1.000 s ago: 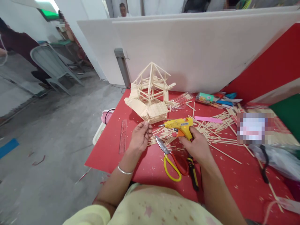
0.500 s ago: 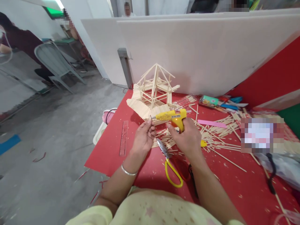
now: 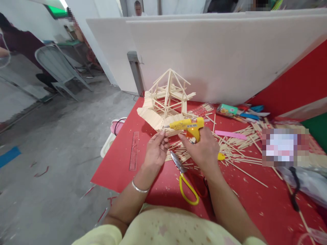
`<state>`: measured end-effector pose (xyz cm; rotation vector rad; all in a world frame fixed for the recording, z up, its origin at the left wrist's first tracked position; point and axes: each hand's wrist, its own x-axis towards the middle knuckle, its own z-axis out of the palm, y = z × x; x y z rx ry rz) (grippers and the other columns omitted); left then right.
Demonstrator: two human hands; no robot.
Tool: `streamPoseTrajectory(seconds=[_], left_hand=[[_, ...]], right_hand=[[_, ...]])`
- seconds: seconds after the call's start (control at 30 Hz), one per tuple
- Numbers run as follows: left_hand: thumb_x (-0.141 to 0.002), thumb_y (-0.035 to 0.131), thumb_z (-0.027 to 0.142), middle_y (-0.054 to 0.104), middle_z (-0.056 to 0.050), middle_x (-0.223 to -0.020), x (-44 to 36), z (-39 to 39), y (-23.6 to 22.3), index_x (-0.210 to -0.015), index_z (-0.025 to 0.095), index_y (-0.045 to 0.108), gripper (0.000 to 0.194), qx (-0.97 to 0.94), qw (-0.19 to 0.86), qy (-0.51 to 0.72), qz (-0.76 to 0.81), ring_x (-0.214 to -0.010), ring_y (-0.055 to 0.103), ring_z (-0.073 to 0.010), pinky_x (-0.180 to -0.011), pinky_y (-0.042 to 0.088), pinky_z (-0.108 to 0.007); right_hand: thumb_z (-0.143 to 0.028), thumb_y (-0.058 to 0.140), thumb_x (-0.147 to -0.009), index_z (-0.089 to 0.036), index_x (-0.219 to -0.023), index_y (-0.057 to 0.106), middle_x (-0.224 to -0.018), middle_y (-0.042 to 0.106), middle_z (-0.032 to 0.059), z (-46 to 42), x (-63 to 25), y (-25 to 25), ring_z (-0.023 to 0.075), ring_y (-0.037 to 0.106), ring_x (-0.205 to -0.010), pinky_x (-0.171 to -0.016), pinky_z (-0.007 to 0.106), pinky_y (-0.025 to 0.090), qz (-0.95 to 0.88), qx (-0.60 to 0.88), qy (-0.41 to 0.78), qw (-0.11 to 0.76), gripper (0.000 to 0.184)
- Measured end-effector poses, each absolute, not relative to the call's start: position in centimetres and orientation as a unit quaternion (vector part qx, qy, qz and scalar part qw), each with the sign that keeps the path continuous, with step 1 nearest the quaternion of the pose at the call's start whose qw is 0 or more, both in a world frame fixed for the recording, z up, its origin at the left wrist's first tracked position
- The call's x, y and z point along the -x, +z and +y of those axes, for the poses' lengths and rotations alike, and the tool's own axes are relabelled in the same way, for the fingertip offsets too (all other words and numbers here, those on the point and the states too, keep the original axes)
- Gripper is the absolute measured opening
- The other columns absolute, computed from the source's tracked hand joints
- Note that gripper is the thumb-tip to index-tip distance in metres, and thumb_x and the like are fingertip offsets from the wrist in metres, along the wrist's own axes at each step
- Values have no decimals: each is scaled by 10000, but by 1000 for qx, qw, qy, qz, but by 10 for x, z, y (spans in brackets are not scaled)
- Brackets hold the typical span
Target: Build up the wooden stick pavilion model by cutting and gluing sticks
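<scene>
A yellow glue gun (image 3: 187, 124) is gripped in my right hand (image 3: 205, 148), its nozzle pointing left. My left hand (image 3: 157, 148) is closed in a pinch just below the nozzle tip. Between its fingertips a short wooden stick (image 3: 164, 128) seems to stand, mostly hidden by the fingers. Right behind both hands stands a model house frame of thin wooden sticks (image 3: 167, 97), with a peaked open roof and slatted lower panels. Scissors with yellow handles (image 3: 188, 189) lie on the table between my forearms.
Loose wooden sticks (image 3: 237, 136) are strewn over the red table (image 3: 113, 163) to the right. A clear ruler (image 3: 134, 151) lies left of my hands. A pink strip (image 3: 231, 134) and packets (image 3: 228, 109) sit farther right. White boards (image 3: 204, 58) stand behind the table.
Hardly anything differs. The glue gun stays with its nozzle at my left fingertips, and the whole view has shifted very slightly.
</scene>
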<state>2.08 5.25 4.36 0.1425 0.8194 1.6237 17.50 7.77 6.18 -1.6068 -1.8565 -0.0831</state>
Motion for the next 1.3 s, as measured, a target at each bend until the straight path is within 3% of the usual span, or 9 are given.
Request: streamPoseTrajectory(seconds=[0.27, 1.3], left_hand=[[-724, 831, 178, 640, 10, -752, -24, 56, 41, -809, 124, 661, 197, -50, 594, 727, 341, -584, 541, -24, -485, 397, -116], [-635, 870, 165, 652, 17, -709, -24, 65, 40, -775, 138, 634, 276, -65, 569, 732, 369, -577, 581, -46, -496, 423, -141]], right_hand=[[-552, 585, -852, -185, -1023, 599, -959, 649, 82, 83, -171, 61, 213, 580, -788, -614, 300, 324, -712, 620, -73, 321, 405], [-525, 611, -837, -185, -1047, 609, -961, 662, 81, 86, -169, 55, 229, 599, -826, -632, 306, 362, -718, 608, -68, 333, 400]])
